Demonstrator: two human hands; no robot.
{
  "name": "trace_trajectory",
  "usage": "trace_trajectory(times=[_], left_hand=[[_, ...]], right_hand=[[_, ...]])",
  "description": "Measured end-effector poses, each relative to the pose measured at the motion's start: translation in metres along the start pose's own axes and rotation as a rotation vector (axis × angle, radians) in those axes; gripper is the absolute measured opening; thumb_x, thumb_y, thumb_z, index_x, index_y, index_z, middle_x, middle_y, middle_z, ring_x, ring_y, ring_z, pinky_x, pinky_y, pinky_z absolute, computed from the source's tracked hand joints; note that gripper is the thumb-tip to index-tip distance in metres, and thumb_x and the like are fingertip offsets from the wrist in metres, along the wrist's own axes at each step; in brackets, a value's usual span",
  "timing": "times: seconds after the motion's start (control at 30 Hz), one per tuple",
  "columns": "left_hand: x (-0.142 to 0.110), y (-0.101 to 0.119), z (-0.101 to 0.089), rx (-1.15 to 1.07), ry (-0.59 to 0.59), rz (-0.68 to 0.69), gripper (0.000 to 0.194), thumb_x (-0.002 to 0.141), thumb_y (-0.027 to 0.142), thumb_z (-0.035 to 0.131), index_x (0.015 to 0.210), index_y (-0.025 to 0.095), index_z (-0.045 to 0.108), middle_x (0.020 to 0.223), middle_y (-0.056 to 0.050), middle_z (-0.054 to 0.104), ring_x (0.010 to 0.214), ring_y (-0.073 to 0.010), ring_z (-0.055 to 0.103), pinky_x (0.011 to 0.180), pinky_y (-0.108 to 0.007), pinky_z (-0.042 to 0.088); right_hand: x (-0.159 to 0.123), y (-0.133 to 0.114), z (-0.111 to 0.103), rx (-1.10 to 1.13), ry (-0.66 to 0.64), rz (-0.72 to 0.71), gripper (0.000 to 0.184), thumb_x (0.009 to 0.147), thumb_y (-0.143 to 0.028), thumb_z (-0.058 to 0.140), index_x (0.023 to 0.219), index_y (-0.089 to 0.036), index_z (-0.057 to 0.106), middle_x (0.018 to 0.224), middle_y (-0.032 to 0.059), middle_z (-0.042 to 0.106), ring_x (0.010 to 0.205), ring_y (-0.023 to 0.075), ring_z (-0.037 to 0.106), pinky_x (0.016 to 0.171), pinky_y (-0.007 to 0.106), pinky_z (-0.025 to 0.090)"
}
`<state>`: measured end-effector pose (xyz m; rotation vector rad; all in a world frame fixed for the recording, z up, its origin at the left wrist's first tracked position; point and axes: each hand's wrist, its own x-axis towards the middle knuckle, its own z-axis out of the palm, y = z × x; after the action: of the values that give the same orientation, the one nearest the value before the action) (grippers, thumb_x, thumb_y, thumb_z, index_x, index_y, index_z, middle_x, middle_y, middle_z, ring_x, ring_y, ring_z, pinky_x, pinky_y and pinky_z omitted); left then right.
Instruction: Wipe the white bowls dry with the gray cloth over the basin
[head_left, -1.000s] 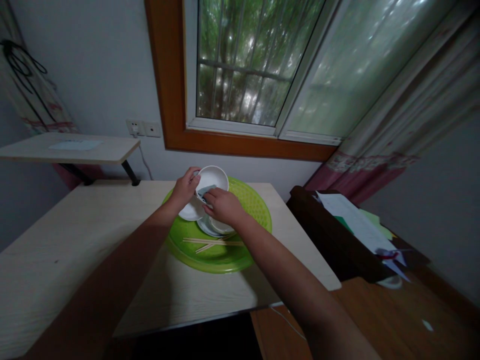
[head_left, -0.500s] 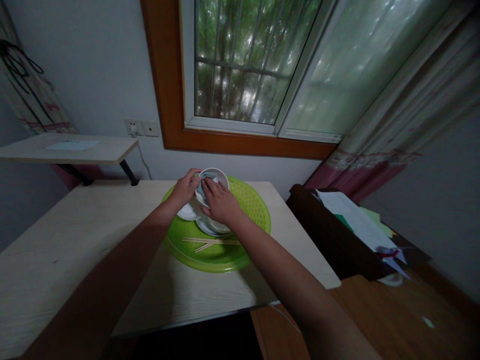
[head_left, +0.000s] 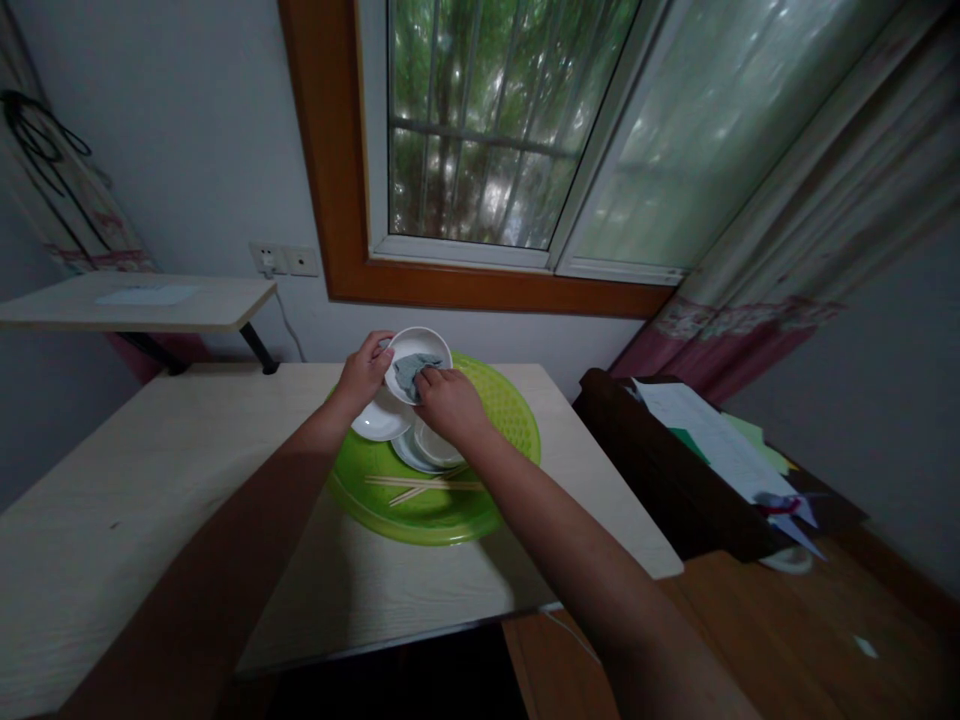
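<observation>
A white bowl (head_left: 420,340) is tilted toward me above the far left part of a round green tray (head_left: 420,522). My left hand (head_left: 365,372) grips its left rim, thumb on the near side. Inside the bowl lies a crumpled grey-blue cloth (head_left: 411,372). My right hand (head_left: 450,400) has its fingers closed on the cloth at the bowl's lower right. Below the bowl, on the tray, are a white dish (head_left: 381,417), another white bowl (head_left: 435,446) and a plate (head_left: 405,454) under it. Wooden chopsticks (head_left: 397,482) lie crossed near the tray's front.
The tray rests on a pale wooden table (head_left: 172,470). A raised shelf (head_left: 225,300) stands at the back left. Behind are wall sockets (head_left: 283,260) and a window (head_left: 487,150). Papers (head_left: 705,440) lie on dark furniture to the right, beside a curtain (head_left: 750,230).
My right hand has moved over the bowl's inside with the cloth, then back toward its lower right edge. More of the cloth shows now. My left hand still holds the bowl.
</observation>
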<state>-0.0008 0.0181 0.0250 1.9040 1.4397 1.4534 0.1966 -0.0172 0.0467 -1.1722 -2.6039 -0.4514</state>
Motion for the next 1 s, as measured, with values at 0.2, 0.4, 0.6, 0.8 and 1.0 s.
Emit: trace_trajectory(times=[0.2,0.4,0.6,0.8,1.0], left_hand=[[0.003,-0.004,-0.003,-0.015,0.006,-0.018,0.050,0.092,0.054,0.043,0.125,0.019,0.058,0.087,-0.003,0.067,0.076,-0.0182,0.059,0.069,-0.029,0.045],[0.005,-0.002,-0.005,-0.022,0.018,0.015,0.052,0.091,0.055,0.043,0.125,0.018,0.059,0.085,-0.002,0.066,0.080,-0.0189,0.060,0.073,-0.029,0.047],[0.004,-0.001,-0.004,-0.022,0.026,-0.012,0.051,0.092,0.054,0.043,0.125,0.018,0.058,0.085,-0.002,0.065,0.079,-0.0187,0.060,0.074,-0.030,0.047],[0.004,-0.003,-0.003,-0.067,0.002,-0.006,0.051,0.092,0.056,0.042,0.123,0.019,0.058,0.095,-0.004,0.068,0.084,-0.0198,0.061,0.078,-0.031,0.049],[0.003,-0.004,-0.003,-0.088,0.026,-0.026,0.050,0.093,0.054,0.040,0.123,0.020,0.058,0.106,-0.005,0.068,0.090,-0.0196,0.061,0.080,-0.030,0.049]], right_hand=[[0.003,0.011,0.009,0.065,0.028,-0.062,0.039,0.095,-0.030,0.067,0.130,-0.013,0.063,0.126,0.0156,0.070,0.110,0.0295,0.066,0.100,0.041,0.048],[0.001,0.014,0.012,0.160,0.083,-0.081,0.057,0.098,-0.045,0.063,0.143,-0.011,0.056,0.137,0.0193,0.065,0.121,0.0305,0.063,0.108,0.043,0.044],[0.000,0.013,0.012,0.238,0.095,-0.081,0.058,0.101,-0.053,0.055,0.143,-0.012,0.057,0.138,0.0184,0.065,0.125,0.0304,0.061,0.112,0.045,0.043],[0.000,0.015,0.008,0.331,0.127,-0.158,0.046,0.108,-0.034,0.041,0.148,-0.015,0.052,0.155,0.0151,0.049,0.138,0.0243,0.052,0.116,0.040,0.043],[0.005,0.023,-0.010,0.328,0.059,-0.202,0.034,0.103,-0.023,0.049,0.135,-0.018,0.061,0.133,0.0123,0.062,0.121,0.0218,0.059,0.106,0.037,0.048]])
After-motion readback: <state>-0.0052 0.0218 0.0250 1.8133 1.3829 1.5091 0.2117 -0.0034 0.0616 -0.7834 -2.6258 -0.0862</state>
